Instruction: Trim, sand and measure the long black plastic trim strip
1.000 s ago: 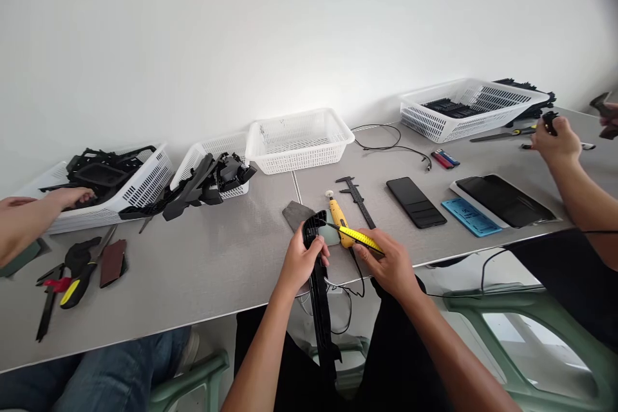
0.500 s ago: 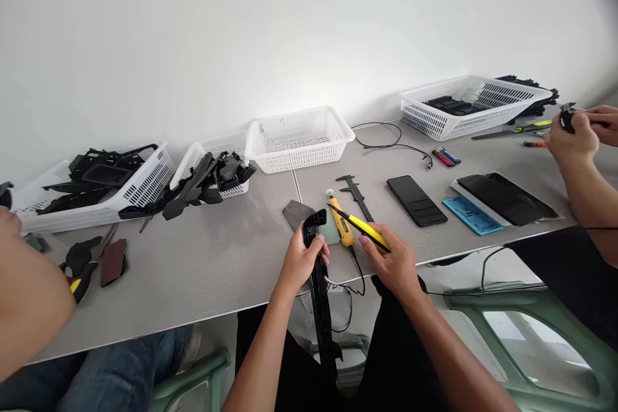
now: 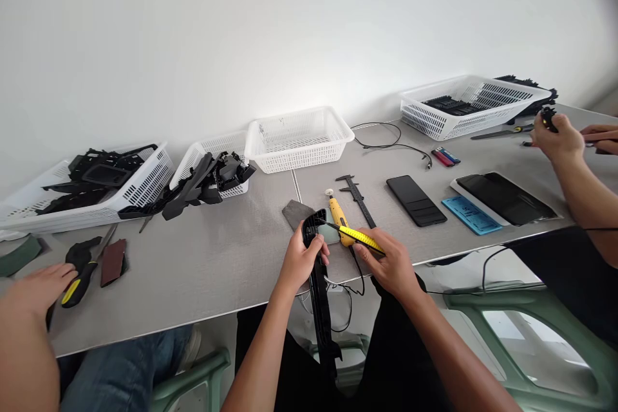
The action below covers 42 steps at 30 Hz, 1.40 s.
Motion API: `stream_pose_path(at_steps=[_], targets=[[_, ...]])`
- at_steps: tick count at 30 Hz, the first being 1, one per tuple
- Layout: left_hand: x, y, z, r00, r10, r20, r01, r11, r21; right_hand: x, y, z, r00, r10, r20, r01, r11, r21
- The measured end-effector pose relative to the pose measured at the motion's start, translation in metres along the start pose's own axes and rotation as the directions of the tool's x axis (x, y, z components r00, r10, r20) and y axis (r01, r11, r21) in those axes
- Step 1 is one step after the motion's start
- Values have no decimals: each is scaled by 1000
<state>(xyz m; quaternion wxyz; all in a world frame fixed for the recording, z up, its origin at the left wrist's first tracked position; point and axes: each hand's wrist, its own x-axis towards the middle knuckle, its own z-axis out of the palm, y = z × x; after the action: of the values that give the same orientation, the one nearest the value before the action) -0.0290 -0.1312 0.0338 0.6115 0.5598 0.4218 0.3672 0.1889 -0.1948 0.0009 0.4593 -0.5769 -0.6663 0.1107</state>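
1. At six o'clock of the view, the long black plastic-looking strip with a curved head slants down; its head is above the edge of the grey smooth-topped table and its lower length hangs between the knees.
2. Also at six o'clock, the left hand is closed around this strip, just below the head, with the thumb on top.
3. At four o'clock, the right hand is wrapped around the slim yellow-and-black cutter. Its dark tip points between nine and ten o'clock and seems to touch inside the head.
4. The work on this strip appears under way and not finished, since the tip is at the head. How much is trimmed or remains, one cannot tell. Dark parts fill the white slotted plastic basket at nine o'clock; whether they are done or waiting is not shown.
5. At three o'clock, the light-blue rectangular piece bears dark marks, too small for reading. No brand is legible on the cutter or on the yellow pen-shaped tool between four and five o'clock.
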Motion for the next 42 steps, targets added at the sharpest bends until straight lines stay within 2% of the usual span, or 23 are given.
stream_pose_path(at_steps=[5, 9, 17, 34, 42], targets=[[1, -1, 0, 1000, 0, -8, 0, 1000, -1, 0, 1, -2, 1000, 29, 8, -29, 999, 13], [2, -1, 0, 1000, 7, 1, -7, 1000, -10, 0, 2, -3, 997, -34, 74, 32, 999, 20], [1, 0, 1, 1000, 7, 1, -7, 1000, -15, 0, 2, -3, 995, -47, 87, 45, 999, 20], [1, 1, 1, 1000, -6, -3, 6, 1000, -21, -2, -4, -4, 1000, 8, -13, -8, 1000, 15], [1, -2, -1, 1000, 10, 8, -10, 1000, -24, -3, -1, -1, 1000, 16, -5, -16, 999, -42]])
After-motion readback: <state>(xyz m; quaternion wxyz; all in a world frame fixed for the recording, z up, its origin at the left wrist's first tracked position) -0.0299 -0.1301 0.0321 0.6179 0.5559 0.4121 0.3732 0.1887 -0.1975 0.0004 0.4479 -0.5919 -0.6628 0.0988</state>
